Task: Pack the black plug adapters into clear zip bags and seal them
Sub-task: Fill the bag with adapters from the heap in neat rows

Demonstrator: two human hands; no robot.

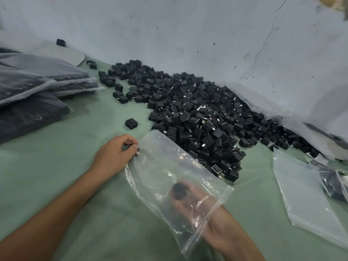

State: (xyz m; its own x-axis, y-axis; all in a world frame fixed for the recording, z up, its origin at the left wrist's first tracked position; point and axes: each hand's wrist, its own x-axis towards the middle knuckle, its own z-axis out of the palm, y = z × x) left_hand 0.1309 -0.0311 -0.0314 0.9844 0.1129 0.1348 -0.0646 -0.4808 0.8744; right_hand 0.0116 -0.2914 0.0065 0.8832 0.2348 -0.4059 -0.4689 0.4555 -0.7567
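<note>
A pale green work surface [79, 140] filled the room's lower half and ran back to a scuffed, cracked grey-blue wall [188, 31]. Against that wall lay a big heap of black plug adapters [197, 117], small boxy blocks with metal prongs glinting here and there, a few strays scattered off its left edge and one lone adapter [131, 123] sitting apart in front. To the far left sat a stack of filled plastic bags [37, 85], their dark contents blurred behind cloudy film. On the right a second clear bag [301, 193] lay flat, its near corner cut off by the frame, and beside it something dark in plastic was too blurred to name.

Just in front of the heap, a clear zip bag [169, 178] was stretched out between the two hands, wrinkled and shiny. The left hand [116, 153] rested on the surface at the bag's far end, fingers curled and pinching the film together with what looked like a small dark piece; I couldn't say for sure what it was. The right hand [195, 200] was pushed inside the bag's mouth, smeared by motion, its fingers closed round a black adapter [179, 190] seen through the plastic.
</note>
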